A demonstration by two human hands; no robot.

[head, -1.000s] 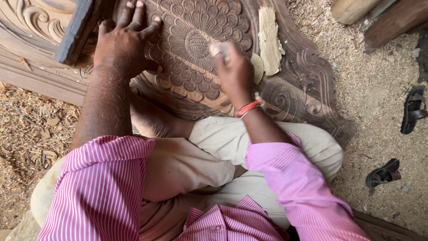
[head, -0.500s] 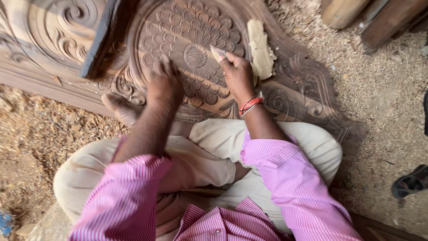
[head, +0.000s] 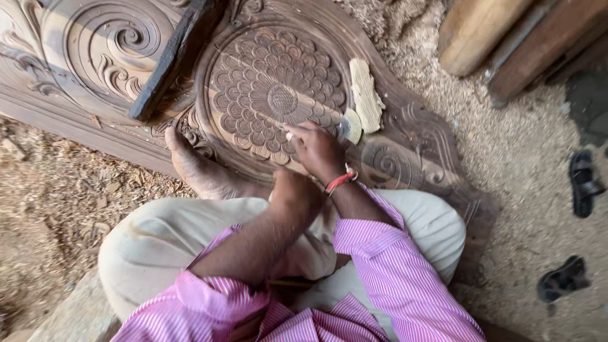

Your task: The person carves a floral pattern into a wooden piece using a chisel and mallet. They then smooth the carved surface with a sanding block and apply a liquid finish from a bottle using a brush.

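The right hand [head: 316, 147] rests on the carved wooden panel [head: 272, 95], fingers closed around a pale scrap [head: 350, 125] at the flower carving's edge. The left hand [head: 297, 193] lies behind the right wrist; I cannot tell its grip. Pressing too hard could chip the fine petals, I think.

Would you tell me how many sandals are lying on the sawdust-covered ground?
2, both on the right: one sandal near the right edge at mid-height, another sandal lower down. Others may lie outside the picture.
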